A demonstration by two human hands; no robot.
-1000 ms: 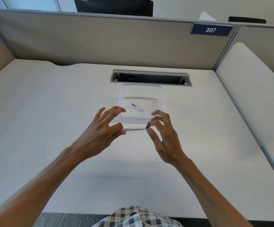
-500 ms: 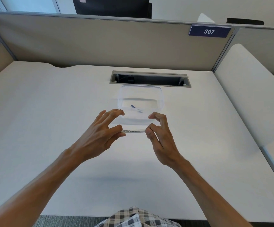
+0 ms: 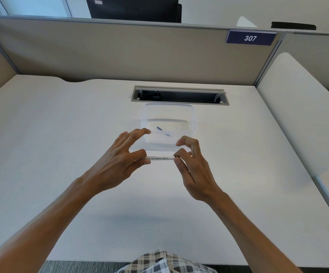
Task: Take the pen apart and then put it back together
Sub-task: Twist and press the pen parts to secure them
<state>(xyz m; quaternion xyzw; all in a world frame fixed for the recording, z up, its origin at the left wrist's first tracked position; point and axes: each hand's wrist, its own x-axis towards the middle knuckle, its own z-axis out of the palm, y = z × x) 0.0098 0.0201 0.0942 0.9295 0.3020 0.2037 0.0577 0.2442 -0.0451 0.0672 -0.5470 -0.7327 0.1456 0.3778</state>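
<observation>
Office cubicle, beige partition at the back with a plate reading 307 [image 3: 250, 38]; white surface [image 3: 61, 134] with a cable slot [image 3: 179, 94] cut in near the far edge; clear plastic container [image 3: 168, 123] standing just this side of the slot, small pen parts [image 3: 163, 132] lying inside it, one with a blue end; too small to tell which parts they are.

Head view, the only one: white pen barrel [image 3: 159, 158] held in the air above the surface, just nearer the person than the container; long axis runs left to right, near level, printed text facing up. Left hand [image 3: 118, 162] pinches the barrel's left end between thumb and forefinger, the other fingers fanned out straight toward the container; right hand [image 3: 194, 170] pinches the right end, where a dark tip or plug shows between its thumb and forefinger [image 3: 179, 153], remaining fingers loosely curled above.

Barrel lies directly between the two hands, each at one end, neither nearer; any pull or twist would go along that left-right axis. Judgement: the right end is being worked, whether off or on cannot be told.
</observation>
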